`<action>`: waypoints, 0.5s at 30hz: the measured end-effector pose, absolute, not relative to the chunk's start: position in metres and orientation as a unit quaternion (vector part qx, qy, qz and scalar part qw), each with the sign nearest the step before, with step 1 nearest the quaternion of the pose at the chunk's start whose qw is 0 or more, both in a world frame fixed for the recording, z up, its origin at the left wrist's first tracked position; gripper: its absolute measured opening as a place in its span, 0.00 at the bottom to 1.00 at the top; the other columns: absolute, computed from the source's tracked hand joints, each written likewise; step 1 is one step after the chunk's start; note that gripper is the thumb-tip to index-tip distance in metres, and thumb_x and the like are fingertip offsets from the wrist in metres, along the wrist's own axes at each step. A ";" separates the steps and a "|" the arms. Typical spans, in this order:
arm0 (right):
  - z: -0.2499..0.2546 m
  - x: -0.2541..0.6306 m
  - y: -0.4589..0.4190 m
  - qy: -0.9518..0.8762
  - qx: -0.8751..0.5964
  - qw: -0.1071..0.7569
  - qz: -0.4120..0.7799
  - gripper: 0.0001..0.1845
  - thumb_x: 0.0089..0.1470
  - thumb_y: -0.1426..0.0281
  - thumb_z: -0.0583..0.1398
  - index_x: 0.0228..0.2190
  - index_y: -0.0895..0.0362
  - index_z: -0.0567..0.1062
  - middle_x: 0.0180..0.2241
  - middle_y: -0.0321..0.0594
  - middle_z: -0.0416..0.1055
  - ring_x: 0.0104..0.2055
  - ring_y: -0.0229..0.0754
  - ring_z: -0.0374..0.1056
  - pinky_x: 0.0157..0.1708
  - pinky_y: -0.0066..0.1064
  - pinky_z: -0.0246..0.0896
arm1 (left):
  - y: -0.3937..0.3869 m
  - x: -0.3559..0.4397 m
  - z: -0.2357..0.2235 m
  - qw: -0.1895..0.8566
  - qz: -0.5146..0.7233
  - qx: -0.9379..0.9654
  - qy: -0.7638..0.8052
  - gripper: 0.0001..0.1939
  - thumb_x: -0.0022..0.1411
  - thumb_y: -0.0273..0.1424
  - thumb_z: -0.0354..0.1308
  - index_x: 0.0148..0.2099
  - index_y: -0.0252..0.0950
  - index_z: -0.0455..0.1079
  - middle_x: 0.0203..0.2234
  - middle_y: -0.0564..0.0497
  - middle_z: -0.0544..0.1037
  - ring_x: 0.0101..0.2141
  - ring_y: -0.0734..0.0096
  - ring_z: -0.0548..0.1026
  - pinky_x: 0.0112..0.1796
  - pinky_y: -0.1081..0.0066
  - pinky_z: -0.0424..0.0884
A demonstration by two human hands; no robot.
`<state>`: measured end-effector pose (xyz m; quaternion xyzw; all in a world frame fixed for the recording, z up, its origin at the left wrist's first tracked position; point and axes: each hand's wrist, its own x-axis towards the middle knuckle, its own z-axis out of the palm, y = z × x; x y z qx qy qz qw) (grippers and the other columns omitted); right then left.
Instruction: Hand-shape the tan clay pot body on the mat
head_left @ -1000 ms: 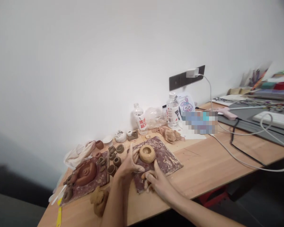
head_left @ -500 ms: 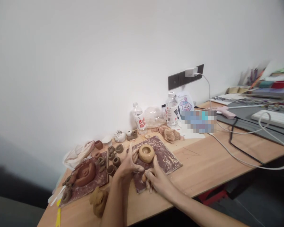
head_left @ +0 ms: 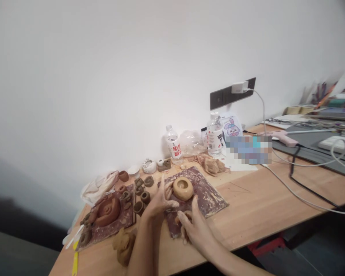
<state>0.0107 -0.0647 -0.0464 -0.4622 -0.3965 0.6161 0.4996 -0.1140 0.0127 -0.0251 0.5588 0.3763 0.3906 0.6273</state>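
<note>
A round, pale tan clay bowl [head_left: 183, 188] with a thick wall and a glossy hollow sits on a clay-smeared dark red board [head_left: 210, 196]. My left hand [head_left: 161, 203] stands just left of the bowl, its fingers spread and nearly touching the bowl's side. My right hand [head_left: 194, 230] rests at the board's near edge, in front of the bowl. Its fingers curl around a small clay lump [head_left: 179, 219], which they partly hide.
To the left lie a second stained board [head_left: 126, 226] with a clay spiral [head_left: 106, 212], several small clay cups, and a rough clay lump [head_left: 123, 246]. Two water bottles [head_left: 214, 134] and a rag [head_left: 211, 166] stand behind. Cables and a keyboard [head_left: 337, 145] lie right.
The whole scene sits slightly further right in the view, so the camera has shifted. My hands stay at about the same places beside the bowl.
</note>
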 end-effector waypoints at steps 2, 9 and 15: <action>-0.048 0.007 -0.067 -0.369 -0.448 0.504 0.639 0.62 0.50 0.60 0.61 0.62 0.64 0.18 0.20 0.28 0.69 0.11 0.35 0.58 0.09 0.24 0.52 | 0.012 -0.113 -0.024 0.626 0.389 0.562 0.374 0.80 0.33 0.32 0.76 0.66 0.39 0.11 0.67 0.33 0.46 0.67 0.49 0.46 0.64 0.55 0.43; -0.031 0.004 -0.065 -0.297 -0.433 0.488 0.697 0.62 0.50 0.64 0.63 0.62 0.64 0.20 0.20 0.27 0.69 0.11 0.34 0.60 0.09 0.22 0.54 | 0.008 -0.109 -0.016 0.616 0.392 0.576 0.368 0.77 0.37 0.29 0.75 0.66 0.41 0.11 0.67 0.33 0.49 0.66 0.48 0.50 0.63 0.54 0.50; -0.029 0.006 -0.066 -0.285 -0.410 0.500 0.707 0.63 0.48 0.65 0.64 0.62 0.64 0.21 0.20 0.26 0.69 0.12 0.33 0.60 0.09 0.22 0.56 | 0.009 -0.109 -0.016 0.621 0.393 0.573 0.363 0.78 0.36 0.27 0.74 0.65 0.42 0.09 0.68 0.34 0.47 0.66 0.48 0.49 0.63 0.53 0.49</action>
